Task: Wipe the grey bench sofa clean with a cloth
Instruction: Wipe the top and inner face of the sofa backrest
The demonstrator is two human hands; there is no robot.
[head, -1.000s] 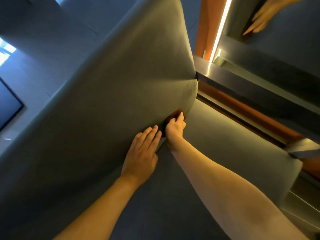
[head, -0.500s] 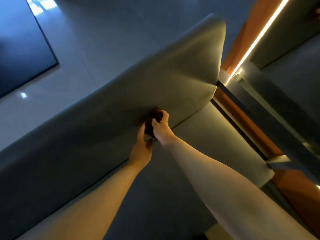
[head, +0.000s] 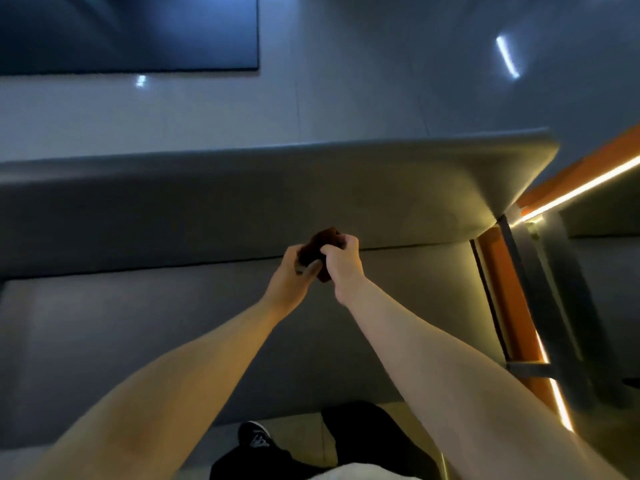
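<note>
Bench sofa [head: 207,209] against grey wall [head: 346,105]

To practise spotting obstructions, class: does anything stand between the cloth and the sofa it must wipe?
Nothing visible does. The left hand and right hand grip the cloth right in front of the sofa, whose backrest there lies bare.

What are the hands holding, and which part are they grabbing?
A dark brown cloth, bunched up. The left hand grips its lower left end, the right hand its right side, over the grey bench sofa.
</note>
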